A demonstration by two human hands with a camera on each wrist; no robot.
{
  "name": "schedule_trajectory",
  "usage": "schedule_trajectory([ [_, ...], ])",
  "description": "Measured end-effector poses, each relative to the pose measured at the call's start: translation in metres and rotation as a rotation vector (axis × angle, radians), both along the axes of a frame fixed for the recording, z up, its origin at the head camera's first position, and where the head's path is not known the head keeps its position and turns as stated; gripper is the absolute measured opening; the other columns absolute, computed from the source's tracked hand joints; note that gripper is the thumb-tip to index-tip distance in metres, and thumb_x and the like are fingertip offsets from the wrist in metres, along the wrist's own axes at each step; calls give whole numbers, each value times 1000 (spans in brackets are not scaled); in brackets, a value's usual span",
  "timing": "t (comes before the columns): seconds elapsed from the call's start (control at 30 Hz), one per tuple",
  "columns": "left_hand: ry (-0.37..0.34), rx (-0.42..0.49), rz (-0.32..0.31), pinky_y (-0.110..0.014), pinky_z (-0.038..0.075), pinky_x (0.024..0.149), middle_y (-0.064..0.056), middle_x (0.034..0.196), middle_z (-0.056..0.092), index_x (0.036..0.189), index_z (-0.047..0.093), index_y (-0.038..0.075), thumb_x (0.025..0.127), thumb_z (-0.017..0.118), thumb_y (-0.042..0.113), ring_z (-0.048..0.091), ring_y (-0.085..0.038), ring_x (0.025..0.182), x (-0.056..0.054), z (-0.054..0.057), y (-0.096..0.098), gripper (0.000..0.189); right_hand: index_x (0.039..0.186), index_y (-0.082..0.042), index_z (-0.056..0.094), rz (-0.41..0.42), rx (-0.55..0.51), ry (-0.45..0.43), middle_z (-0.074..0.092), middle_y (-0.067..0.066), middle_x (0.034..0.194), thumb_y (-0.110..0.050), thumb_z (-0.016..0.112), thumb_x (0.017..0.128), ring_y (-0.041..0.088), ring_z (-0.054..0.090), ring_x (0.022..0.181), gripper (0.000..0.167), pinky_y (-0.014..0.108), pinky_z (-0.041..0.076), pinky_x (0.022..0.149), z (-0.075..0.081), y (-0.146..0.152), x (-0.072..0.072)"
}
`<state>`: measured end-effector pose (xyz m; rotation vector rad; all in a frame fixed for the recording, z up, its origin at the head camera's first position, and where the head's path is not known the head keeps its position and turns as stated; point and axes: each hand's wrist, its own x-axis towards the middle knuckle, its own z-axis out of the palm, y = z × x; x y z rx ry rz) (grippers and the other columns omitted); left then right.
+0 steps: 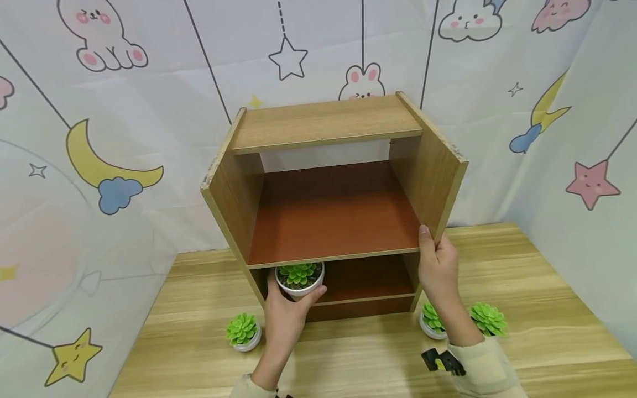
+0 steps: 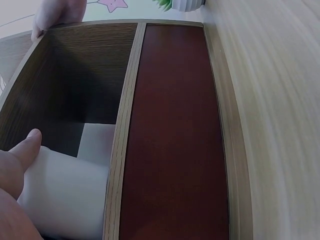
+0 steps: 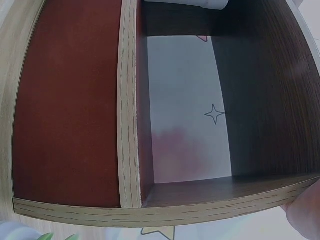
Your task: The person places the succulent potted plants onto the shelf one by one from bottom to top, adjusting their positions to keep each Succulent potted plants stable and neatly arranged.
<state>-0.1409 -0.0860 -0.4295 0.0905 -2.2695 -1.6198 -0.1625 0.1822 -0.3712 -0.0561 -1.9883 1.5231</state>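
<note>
A small wooden shelf unit (image 1: 323,119) stands on the table, with one wide upper compartment and a low one below. My left hand (image 1: 283,320) holds a potted succulent (image 1: 298,275) in a round white pot at the left end of the lower compartment. In the left wrist view, the thumb lies along the side of the white pot (image 2: 65,195), close to the compartment's front edge. My right hand (image 1: 439,271) grips the unit's right side panel, thumb on the inner face and fingers mostly hidden behind. The right wrist view shows only part of that hand (image 3: 306,212).
One potted succulent (image 1: 243,330) stands on the table (image 1: 348,365) left of the unit. Two more succulents, one nearer (image 1: 432,320) and one farther right (image 1: 487,319), are partly hidden by my right arm. A patterned cloth (image 1: 164,72) hangs behind the unit.
</note>
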Motion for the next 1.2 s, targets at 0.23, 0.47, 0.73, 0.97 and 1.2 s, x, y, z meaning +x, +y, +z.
schedule_trajectory([
  [0.23,-12,-16,13,-48,38,100,-9,136,51,149,35,16,63,90,52,46,-25,125,-1,-1,1,108,119,6,64,6,0,-1,66,17,112,-28,49,104,15,56,100,40,24,42,82,0,1,1],
  [0.47,-10,-30,15,-49,39,99,-10,134,52,149,34,15,63,89,53,48,-27,123,-1,-1,1,109,115,6,64,16,-6,20,67,18,104,-27,49,105,14,55,93,38,24,42,78,0,0,0],
  [0.73,-21,-34,9,-49,40,98,-11,133,52,149,34,14,64,89,53,49,-27,122,-2,-2,0,109,113,7,65,14,-7,25,67,18,103,-26,49,105,14,53,90,38,25,42,75,0,0,0],
  [0.97,-17,-48,-4,-49,40,99,-12,134,51,150,32,13,65,88,53,48,-28,123,-3,-1,-2,109,109,7,66,17,-13,28,63,19,89,-27,49,104,17,49,82,38,26,40,70,1,-1,-1],
  [1.2,-16,-57,-17,-48,39,100,-11,135,51,150,32,14,64,89,53,48,-26,124,-3,-1,-3,110,119,4,64,24,-15,9,66,17,109,-25,48,105,14,52,92,37,25,41,76,0,1,1],
])
